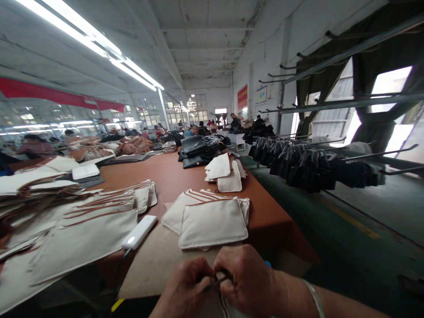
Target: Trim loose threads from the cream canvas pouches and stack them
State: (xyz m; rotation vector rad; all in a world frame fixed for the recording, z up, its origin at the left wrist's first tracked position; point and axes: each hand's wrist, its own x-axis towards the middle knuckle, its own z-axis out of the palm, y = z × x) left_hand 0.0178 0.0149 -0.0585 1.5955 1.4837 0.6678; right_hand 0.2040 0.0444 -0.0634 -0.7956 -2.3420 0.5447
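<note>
Close together at the bottom centre are my left hand [190, 285] and my right hand [247, 276], both with bent, pinched fingers. Between them they grip the dark edge of a pale fabric piece [212, 304], which hangs below the fingers and runs out of view. Just beyond my hands, a stack of cream fabric pouches with brown edging [212, 223] lies fanned on the table. Behind it sits a smaller pile of cream pieces [228, 179].
The brown table [265, 203] ends in an edge at the right. More cream pouches [99, 229] and a white device with a cable [139, 232] lie left. Black goods [198, 150] sit farther back. Racks with hanging black items [304, 170] stand right. People work in the background.
</note>
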